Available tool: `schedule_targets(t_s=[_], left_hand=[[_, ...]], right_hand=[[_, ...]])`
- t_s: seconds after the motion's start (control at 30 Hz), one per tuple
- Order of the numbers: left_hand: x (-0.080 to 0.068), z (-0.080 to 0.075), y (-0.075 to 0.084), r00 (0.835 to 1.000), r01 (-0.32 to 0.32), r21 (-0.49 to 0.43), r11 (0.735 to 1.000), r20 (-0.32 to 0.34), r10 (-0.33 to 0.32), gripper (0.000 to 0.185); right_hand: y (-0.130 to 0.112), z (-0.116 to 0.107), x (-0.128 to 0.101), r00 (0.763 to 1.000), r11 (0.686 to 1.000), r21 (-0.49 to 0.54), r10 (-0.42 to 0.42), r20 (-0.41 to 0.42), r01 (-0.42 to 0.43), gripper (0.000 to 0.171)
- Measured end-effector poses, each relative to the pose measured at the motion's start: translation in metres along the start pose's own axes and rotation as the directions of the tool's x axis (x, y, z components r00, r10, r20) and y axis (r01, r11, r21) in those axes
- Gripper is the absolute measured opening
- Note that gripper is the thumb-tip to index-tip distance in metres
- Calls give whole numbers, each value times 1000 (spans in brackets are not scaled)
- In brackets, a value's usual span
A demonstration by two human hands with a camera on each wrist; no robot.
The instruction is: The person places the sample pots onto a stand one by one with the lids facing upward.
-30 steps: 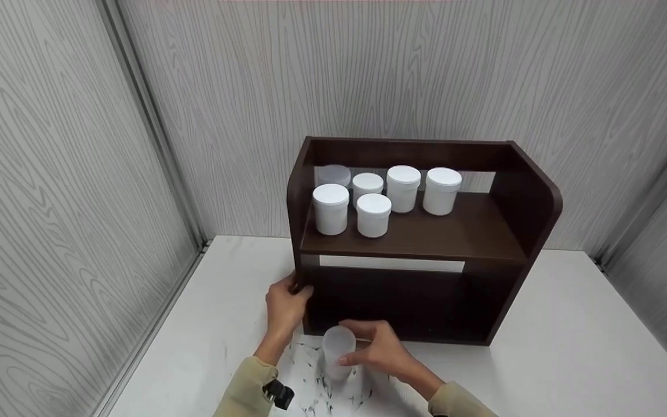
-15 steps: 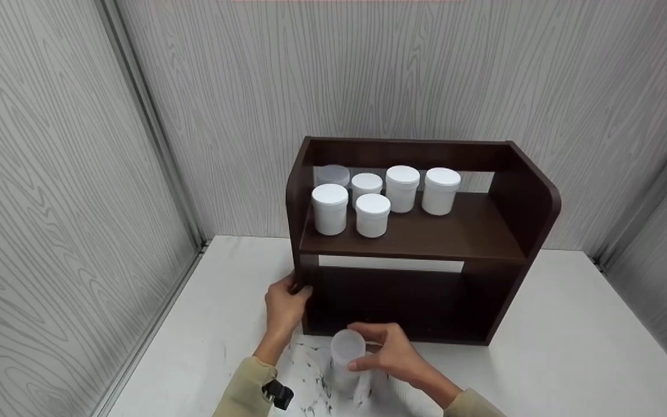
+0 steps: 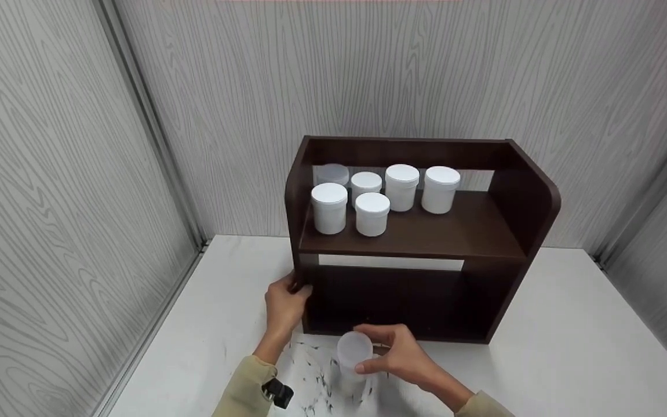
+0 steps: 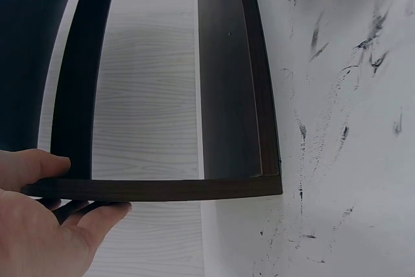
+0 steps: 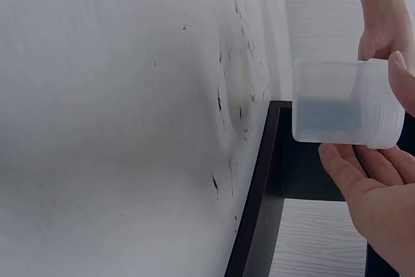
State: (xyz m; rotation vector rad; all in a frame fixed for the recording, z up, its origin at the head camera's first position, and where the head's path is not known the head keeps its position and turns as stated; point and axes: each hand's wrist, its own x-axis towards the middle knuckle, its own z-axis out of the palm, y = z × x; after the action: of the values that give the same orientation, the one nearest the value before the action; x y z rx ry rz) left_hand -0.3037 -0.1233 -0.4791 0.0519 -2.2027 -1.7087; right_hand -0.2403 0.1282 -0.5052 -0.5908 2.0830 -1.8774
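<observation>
My right hand (image 3: 400,356) holds a translucent plastic jar (image 3: 354,350) upright between thumb and fingers, in front of the lower left part of a dark brown two-tier shelf (image 3: 414,249). In the right wrist view the frosted jar (image 5: 347,105) shows the fingers on one side and the thumb on the other, near its lid end. My left hand (image 3: 285,307) grips the shelf's left side panel. The left wrist view shows the left thumb on one face of that panel (image 4: 175,189) and fingers on the other.
Several white lidded jars (image 3: 329,214) and one translucent jar (image 3: 333,174) stand on the upper tier, mostly toward the left. Dark scuff marks (image 4: 343,131) streak the white table (image 3: 211,324). Grey wood-patterned walls (image 3: 368,69) enclose the back and sides.
The right hand has moved a little to the right and toward the front with the translucent jar. My left hand keeps its grip on the side panel.
</observation>
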Motion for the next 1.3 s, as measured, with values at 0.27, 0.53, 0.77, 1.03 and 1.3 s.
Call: schedule_targets(t_s=[0.27,0.53,0.77,1.03,1.3], left_hand=[[0,-1,2,999,17,-14,1000,36,-17,53],[0,0,0,1000,18,-7,1000,23,-18,51],[1,1,0,1000,18,-9,1000,18,-18,51],[1,1,0,1000,9,-7,1000,23,-9,51],[-1,-1,0,1000,7,5,1000,22,-7,49]], right_hand=[[-6,-4,-6,1000,999,19,30,-2,-30,73],[-9,-6,-10,1000,999,22,23,-14,-23,71],[-13,-9,-14,999,998,53,33,-14,-32,72],[-18,-9,-20,999,996,88,26,-22,-24,72],[-23,-12,-24,999,996,80,34,-32,-31,74]])
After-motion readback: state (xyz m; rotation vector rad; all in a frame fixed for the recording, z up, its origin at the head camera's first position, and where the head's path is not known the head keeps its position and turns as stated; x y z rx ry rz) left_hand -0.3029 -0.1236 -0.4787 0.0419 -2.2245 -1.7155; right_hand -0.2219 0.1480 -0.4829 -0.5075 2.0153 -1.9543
